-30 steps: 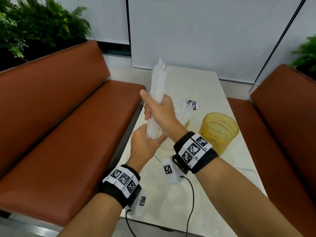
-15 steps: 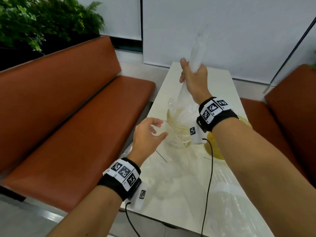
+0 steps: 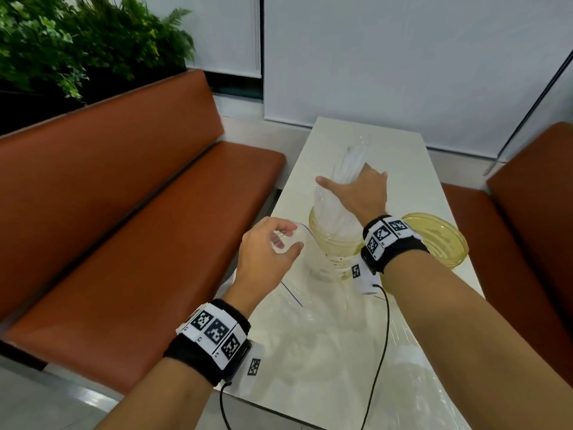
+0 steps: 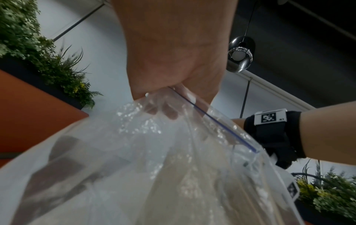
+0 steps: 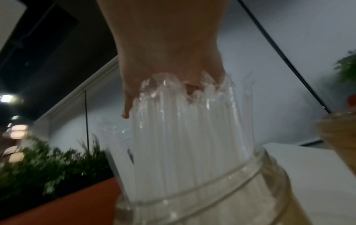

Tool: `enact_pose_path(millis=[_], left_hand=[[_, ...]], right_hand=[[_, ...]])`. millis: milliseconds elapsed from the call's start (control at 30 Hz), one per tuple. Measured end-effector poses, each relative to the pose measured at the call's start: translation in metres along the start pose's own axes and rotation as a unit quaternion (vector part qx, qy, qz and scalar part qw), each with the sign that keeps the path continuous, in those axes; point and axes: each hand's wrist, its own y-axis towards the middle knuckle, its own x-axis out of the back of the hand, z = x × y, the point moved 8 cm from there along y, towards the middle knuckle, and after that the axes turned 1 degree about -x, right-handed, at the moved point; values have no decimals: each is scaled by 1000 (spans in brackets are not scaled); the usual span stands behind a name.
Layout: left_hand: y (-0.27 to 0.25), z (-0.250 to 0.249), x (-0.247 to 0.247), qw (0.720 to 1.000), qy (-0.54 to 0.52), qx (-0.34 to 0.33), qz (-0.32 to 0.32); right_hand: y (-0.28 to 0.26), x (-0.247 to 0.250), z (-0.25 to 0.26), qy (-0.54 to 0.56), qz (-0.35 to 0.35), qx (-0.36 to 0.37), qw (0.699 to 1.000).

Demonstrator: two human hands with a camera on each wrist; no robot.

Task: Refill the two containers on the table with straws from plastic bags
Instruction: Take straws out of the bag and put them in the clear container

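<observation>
A right hand [image 3: 356,193] rests, fingers spread, atop straws [image 3: 333,209] standing in a container [image 3: 336,243]; at its 9 o'clock, the left hand [image 3: 266,252] pinches a plastic bag [image 4: 154,167].

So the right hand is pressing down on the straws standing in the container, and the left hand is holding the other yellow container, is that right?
Not quite. The left hand is holding a clear plastic bag, not the other yellow container, which stands untouched on the table; the left wrist view shows it. The right hand does rest on the straws standing in the container.
</observation>
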Motion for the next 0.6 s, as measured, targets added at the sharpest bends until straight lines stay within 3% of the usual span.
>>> enact_pose_path(millis=[100,233,300,367,433,467,500,600], left_hand=[[1,-4,-4,1000,-3,-7,4],[1,-7,-9,1000,-11,-8,9],[0,-7,-10,1000,-12,-9,9],[0,-7,-12,1000,-15,-8,9],[-1,-7,-13,1000,-18,-5,9],[-1,-7,-13,1000,-20,-4,9],[-1,-8,-13,1000,-21,-3,11],[0,-11,-15,999,-9,-11,38]], right_hand=[[-2,18,-1,206,-33,-13,978],[-1,39,9,328,-94,58,938],[-3,39,18,282,-90,122,947],[-6,23,24,106,-41,187,976],[-11,-10,19,-77,53,225,970],[-12,-15,17,-108,76,222,966],[-11,-14,16,-112,75,220,966],[-5,26,27,-33,-51,217,974]])
